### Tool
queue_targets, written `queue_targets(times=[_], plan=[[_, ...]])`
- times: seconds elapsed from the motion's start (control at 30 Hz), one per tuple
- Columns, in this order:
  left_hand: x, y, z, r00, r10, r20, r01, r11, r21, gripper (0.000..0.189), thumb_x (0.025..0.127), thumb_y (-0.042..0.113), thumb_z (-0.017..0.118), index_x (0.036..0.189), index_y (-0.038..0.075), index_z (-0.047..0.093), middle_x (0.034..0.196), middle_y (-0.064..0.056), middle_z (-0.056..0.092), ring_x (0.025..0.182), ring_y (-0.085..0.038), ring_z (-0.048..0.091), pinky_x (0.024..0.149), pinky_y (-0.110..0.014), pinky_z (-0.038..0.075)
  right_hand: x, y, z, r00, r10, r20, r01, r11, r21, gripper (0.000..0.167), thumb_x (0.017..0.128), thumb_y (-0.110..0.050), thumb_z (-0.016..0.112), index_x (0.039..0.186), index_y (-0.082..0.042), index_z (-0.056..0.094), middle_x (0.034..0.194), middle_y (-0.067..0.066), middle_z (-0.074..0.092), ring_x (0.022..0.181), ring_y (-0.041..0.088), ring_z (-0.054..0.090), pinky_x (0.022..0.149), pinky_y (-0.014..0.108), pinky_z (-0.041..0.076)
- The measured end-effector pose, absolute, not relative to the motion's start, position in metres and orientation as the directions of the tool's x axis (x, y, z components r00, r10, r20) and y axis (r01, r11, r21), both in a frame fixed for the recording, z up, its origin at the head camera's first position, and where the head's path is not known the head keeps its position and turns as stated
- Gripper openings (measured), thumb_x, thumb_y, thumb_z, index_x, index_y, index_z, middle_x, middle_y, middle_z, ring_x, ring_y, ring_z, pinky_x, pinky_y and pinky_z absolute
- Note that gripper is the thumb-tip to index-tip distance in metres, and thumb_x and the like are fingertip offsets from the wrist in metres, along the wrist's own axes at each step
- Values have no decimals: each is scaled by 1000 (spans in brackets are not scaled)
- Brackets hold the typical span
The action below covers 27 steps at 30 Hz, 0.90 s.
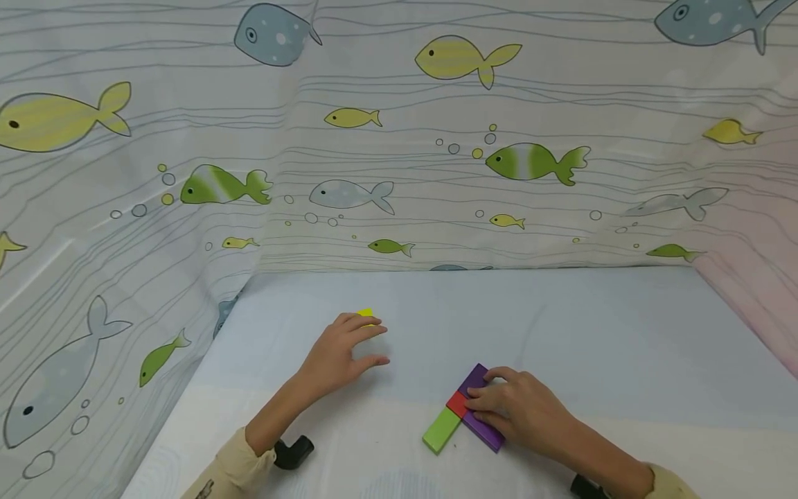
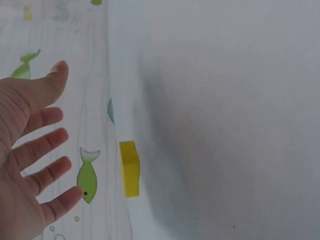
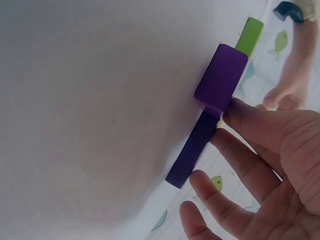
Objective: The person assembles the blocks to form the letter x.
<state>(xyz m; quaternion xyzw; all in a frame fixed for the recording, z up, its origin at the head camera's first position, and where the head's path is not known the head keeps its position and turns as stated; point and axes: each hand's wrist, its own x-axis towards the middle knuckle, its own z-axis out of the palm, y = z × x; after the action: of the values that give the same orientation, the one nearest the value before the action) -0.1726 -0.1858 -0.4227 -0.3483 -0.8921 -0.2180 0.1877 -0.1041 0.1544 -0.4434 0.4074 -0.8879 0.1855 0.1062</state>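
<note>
My left hand (image 1: 339, 353) is raised over the table's left half, its fingers spread and holding nothing. A yellow block (image 2: 129, 169) stands apart from it on the table; in the head view the fingers partly cover that block. My right hand (image 1: 520, 409) has its thumb and fingers on a group of touching blocks. The thumb and index finger pinch at a purple block (image 1: 484, 432), beside a small red block (image 1: 457, 404). A dark purple block (image 1: 472, 379) extends behind the red one, and a light green block (image 1: 441, 431) extends toward the front left.
The white table (image 1: 592, 333) meets a fish-printed curtain (image 1: 374, 159) at the back and left. Pink cloth (image 1: 757, 277) hangs at the right. A black wrist mount (image 1: 295, 452) sits by the left cuff, another (image 1: 586, 487) by the right.
</note>
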Motion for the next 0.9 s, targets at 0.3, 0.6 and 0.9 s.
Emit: queue_targets(times=[0.3, 0.6, 0.9], plan=[[-186, -200, -426, -777, 468, 421, 609, 727, 317, 50, 73, 32, 88, 115, 10, 73, 126, -8, 64, 116, -28, 53, 95, -47, 45, -104, 154, -443, -653, -681, 331, -756, 608, -241, 25, 82, -18, 80, 107, -19, 79, 109, -7, 72, 104, 24, 63, 72, 42, 54], [-196, -208, -428, -837, 413, 359, 532, 769, 354, 51, 76, 32, 87, 120, 10, 71, 130, -7, 62, 120, -30, 50, 99, -51, 42, -105, 154, -443, -659, -681, 320, -751, 615, -240, 24, 83, -19, 80, 107, -19, 79, 109, -7, 72, 104, 25, 62, 68, 39, 52], [-205, -215, -432, -890, 352, 290, 454, 739, 498, 49, 78, 25, 85, 121, 8, 70, 133, -10, 60, 124, -34, 48, 102, -57, 36, -104, 154, -444, -644, -687, 338, -765, 596, -245, 24, 82, -18, 80, 106, -18, 79, 107, -5, 73, 102, 26, 64, 68, 39, 54]])
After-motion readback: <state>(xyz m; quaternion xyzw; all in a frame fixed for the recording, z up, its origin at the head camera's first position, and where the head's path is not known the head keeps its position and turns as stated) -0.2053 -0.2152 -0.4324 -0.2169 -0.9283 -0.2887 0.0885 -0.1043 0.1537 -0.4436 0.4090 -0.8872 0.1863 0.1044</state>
